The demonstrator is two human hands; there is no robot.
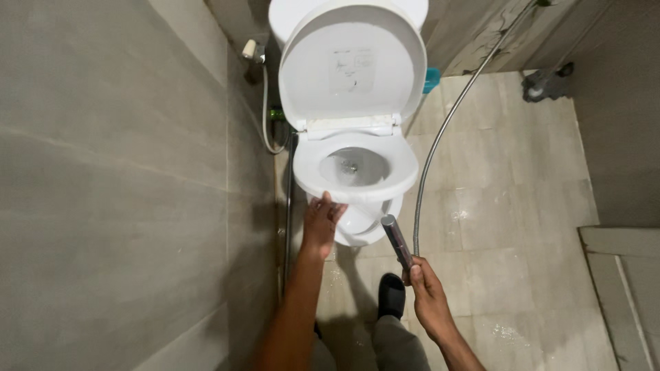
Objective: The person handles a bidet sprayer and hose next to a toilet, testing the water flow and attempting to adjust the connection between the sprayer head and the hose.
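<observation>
Right hand (427, 287), nearest the camera, is closed around the lower end of a metal sprayer (397, 240); its head points up toward the toilet's front edge, just short of it. Steel hose (440, 134) runs from the sprayer base up across the floor (509, 206) to the far wall. Left hand (322, 221) reaches forward, fingers curled onto the front-left rim of the seat (405, 165), touching it. Lid (354, 65) stands raised against the tank. Bowl (355, 167) holds a little water at the drain. Black slipper (392, 294) sits on the wet floor between the forearms.
</observation>
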